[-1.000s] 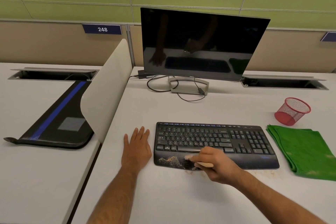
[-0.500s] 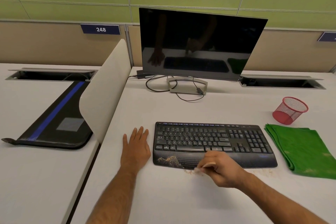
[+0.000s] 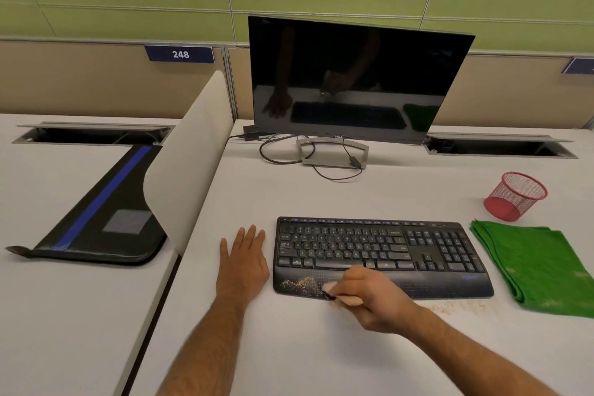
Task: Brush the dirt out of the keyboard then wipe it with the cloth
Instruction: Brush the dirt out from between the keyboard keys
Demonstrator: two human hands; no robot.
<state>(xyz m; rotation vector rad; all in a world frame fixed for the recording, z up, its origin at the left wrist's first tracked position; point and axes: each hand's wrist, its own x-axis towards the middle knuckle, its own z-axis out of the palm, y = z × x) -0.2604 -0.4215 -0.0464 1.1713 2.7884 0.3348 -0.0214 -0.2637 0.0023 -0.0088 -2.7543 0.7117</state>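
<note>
A black keyboard [image 3: 382,247] lies on the white desk in front of me. Tan dirt [image 3: 300,283] is strewn on the left part of its palm rest. My right hand [image 3: 373,299] grips a small brush [image 3: 334,292] with a pale wooden handle, its bristles on the palm rest's front edge just right of the dirt. My left hand [image 3: 242,262] rests flat on the desk, fingers straight, just left of the keyboard. A folded green cloth [image 3: 533,264] lies to the right of the keyboard. Faint crumbs [image 3: 459,307] speckle the desk below the keyboard's right half.
A dark monitor [image 3: 356,77] on a silver stand with loose cables stands behind the keyboard. A red mesh cup [image 3: 514,196] sits behind the cloth. A white divider panel [image 3: 189,164] separates this desk from the left one, where a black and blue pad [image 3: 96,215] lies.
My right hand swept the brush off the palm rest toward me, then brought it back onto the palm rest's front edge beside the dirt. The left hand stayed put.
</note>
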